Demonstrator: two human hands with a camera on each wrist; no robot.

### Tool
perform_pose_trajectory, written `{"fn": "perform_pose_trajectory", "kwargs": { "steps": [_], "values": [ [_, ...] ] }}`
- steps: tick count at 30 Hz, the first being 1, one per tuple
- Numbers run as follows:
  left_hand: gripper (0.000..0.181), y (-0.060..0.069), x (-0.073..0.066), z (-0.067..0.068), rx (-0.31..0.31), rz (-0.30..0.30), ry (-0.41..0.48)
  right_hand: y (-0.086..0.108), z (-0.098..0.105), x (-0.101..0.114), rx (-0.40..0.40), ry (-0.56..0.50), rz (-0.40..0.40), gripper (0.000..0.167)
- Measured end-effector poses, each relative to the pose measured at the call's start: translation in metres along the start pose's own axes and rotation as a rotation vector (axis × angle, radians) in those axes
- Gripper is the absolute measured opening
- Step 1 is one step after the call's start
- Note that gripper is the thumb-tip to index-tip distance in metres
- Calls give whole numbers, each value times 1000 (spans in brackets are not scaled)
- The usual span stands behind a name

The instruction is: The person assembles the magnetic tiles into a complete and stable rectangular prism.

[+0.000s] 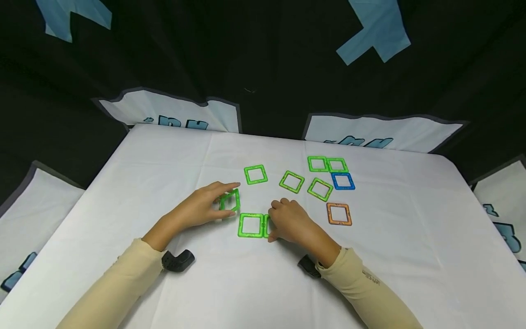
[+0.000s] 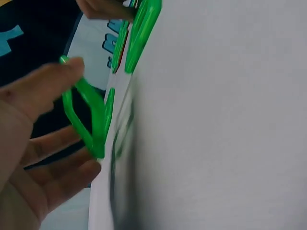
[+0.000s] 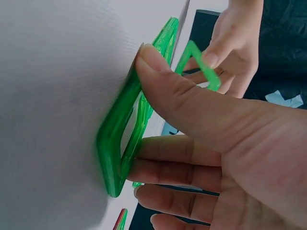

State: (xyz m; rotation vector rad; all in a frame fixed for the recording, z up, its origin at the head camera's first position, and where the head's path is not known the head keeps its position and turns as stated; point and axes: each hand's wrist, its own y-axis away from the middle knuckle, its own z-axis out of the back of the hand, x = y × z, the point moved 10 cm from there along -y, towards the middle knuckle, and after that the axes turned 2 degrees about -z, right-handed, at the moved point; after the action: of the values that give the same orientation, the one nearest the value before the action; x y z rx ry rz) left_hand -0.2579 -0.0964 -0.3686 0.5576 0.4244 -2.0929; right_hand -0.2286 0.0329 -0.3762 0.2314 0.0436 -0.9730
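My left hand [image 1: 204, 204] holds a green square frame tile [image 1: 230, 200] between thumb and fingers, tilted and lifted off the table. In the left wrist view this tile [image 2: 97, 115] leans against the thumb. My right hand [image 1: 289, 221] grips another green square tile [image 3: 112, 143] by its edges, thumb on one side and fingers on the other. That tile lies flat, its side against a second green tile [image 1: 251, 225] on the table, and the right hand covers much of it in the head view.
Behind the hands lie a green tile [image 1: 255, 174], two yellow-green tiles [image 1: 291, 181] and a joined green pair [image 1: 318, 164] touching a blue tile [image 1: 343, 181]. An orange tile [image 1: 339, 214] lies right of the right hand. A white cloth covers the table [image 1: 238, 283]; dark curtain [image 1: 263, 68] hangs behind.
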Motion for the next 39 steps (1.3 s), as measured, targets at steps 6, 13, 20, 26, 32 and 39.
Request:
{"fn": "perform_pose_trajectory", "kwargs": {
  "steps": [6, 13, 20, 26, 32, 39],
  "values": [
    [63, 7, -12, -12, 46, -105, 123, 0, 0, 0, -7, 1, -2, 58],
    [52, 10, -21, -20, 77, -160, 231, 0, 0, 0, -25, -14, 2, 56],
    [49, 12, -28, -25, 91, -199, 297, 1, 2, 1, -53, -18, 18, 55],
    [49, 14, -28, -24, 67, -209, 342, 0, 0, 1, -36, -21, 13, 55],
    [52, 15, -26, -26, 65, -196, 332, 0, 0, 1, -29, -27, 4, 55],
    [62, 15, -23, -35, 110, -190, 196, 0, -1, 0, -18, -46, -2, 55]
  ]
}}
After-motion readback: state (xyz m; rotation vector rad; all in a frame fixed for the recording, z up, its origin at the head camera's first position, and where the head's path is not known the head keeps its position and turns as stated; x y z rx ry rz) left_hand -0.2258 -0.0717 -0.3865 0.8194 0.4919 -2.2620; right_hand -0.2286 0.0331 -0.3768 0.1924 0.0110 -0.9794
